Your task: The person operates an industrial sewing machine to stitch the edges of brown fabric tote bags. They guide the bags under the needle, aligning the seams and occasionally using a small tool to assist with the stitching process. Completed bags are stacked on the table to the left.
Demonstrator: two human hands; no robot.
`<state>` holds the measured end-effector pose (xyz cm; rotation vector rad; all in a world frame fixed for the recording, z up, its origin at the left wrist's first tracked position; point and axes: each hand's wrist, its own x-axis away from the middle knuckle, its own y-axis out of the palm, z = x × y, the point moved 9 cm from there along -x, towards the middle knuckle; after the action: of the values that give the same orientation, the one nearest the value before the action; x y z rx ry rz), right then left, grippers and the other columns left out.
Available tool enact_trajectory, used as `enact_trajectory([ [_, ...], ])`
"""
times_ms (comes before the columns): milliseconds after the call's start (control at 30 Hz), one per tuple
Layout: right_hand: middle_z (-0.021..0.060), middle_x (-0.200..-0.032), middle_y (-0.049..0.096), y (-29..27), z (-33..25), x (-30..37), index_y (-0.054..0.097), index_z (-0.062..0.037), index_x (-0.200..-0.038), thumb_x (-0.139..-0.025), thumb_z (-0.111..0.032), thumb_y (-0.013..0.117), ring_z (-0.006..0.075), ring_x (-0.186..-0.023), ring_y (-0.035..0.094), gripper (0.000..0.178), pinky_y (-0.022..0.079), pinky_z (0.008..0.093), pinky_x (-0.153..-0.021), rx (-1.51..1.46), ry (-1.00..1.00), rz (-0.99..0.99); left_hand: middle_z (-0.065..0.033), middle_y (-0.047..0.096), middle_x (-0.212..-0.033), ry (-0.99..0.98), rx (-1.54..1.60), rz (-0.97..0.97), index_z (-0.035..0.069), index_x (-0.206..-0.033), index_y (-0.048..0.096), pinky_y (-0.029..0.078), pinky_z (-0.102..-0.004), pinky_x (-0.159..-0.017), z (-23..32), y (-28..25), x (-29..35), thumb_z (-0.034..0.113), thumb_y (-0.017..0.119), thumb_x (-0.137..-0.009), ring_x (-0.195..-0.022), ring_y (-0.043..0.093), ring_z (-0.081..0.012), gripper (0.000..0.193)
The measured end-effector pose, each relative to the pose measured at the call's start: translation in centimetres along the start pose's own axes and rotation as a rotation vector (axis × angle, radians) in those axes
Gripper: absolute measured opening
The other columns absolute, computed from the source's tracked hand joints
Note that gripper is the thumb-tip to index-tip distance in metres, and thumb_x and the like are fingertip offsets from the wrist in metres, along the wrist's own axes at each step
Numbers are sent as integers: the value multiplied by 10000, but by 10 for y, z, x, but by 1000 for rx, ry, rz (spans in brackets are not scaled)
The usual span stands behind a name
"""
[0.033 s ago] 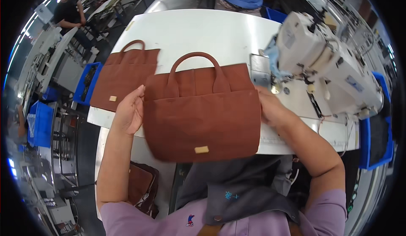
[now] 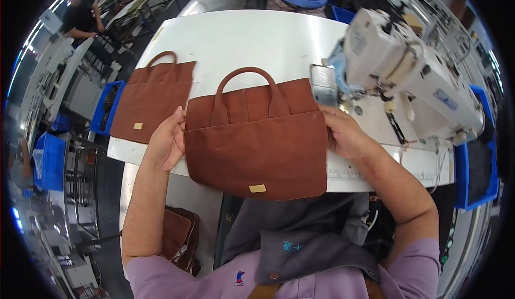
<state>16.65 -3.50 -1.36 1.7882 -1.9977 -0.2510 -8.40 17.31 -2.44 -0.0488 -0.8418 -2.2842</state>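
Table (image 2: 241,39), white and wide, fills much of my view. A white sewing machine (image 2: 416,76) stands on its right. The brown bag (image 2: 257,149) is in the middle, over the table's near edge. I think it is light, soft and bendy, and not slippery, so I would hold both sides to stop it sagging. Another brown bag (image 2: 153,103) lies at the left. The round handle (image 2: 245,70) looks good for lifting. My left hand (image 2: 168,142) and right hand (image 2: 346,135) are apart, each pinching one side. A gold tag (image 2: 257,188) sits low on the front.
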Motion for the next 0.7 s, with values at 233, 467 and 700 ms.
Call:
enact_trajectory([
  [233, 61, -905, 741, -35, -18, 56, 639, 15, -1136, -1042, -210, 683, 139, -828, 735, 247, 616, 306, -699, 438, -48, 188, -158, 698, -1327, 164, -633, -32, -55, -1418, 508, 553, -323, -1049, 1, 57, -14, -41, 737, -933, -1195, 685, -188, 537],
  [467, 99, -883, 709, -27, -45, 73, 621, -23, -1138, -937, -110, 718, 253, -764, 719, 239, 579, 378, -724, 1120, -272, 362, -103, 696, -1215, 847, -1582, 216, 74, -1315, 633, 510, -397, -1028, 30, 132, 6, 15, 785, -832, -1161, 644, -261, 510],
  [700, 95, -1051, 645, -13, -53, 86, 680, -102, -1187, -881, -73, 704, 283, -884, 687, 308, 565, 418, -747, 1410, -657, 223, -85, 683, -1120, 902, -1479, -372, 55, -1009, 732, 473, -458, -929, -55, 250, 7, 141, 849, -789, -1085, 642, -304, 263],
])
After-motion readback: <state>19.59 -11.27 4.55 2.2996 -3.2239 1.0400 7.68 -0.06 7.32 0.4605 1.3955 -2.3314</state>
